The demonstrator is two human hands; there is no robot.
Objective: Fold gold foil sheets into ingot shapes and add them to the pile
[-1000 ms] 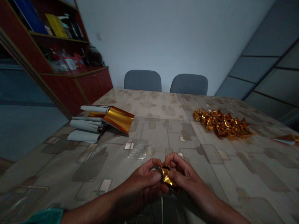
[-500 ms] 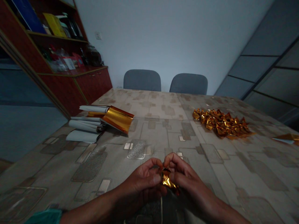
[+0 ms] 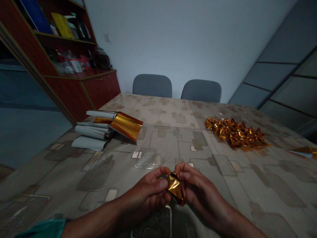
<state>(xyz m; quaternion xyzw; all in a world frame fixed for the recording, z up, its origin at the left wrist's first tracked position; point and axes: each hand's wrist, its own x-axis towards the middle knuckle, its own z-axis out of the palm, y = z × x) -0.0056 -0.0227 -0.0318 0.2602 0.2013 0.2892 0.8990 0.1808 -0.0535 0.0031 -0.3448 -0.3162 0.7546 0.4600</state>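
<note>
Between my two hands, above the near part of the table, is a small folded piece of gold foil paper (image 3: 175, 186), creased and shiny. My left hand (image 3: 155, 188) grips its left side, thumb in front. On the other side, my right hand (image 3: 192, 181) closes its fingers on the upper right edge. Some of the fingertips are hidden behind the paper. At the right of the table sits a cluster of several folded gold foil pieces (image 3: 234, 132). To the left lies a stack of gold foil paper sheets (image 3: 127, 125), their pale backs showing.
A patterned cloth covers the table (image 3: 170, 142). One more gold sheet (image 3: 304, 151) lies at the far right edge. Two grey chairs (image 3: 152, 85) stand behind the table against the wall. A red-brown cabinet (image 3: 99, 91) with filled shelves is at the back left.
My right thumb has moved off the front of the foil paper, so more of its folded face shows. The piece has turned slightly in my fingers. The view has shifted a little.
</note>
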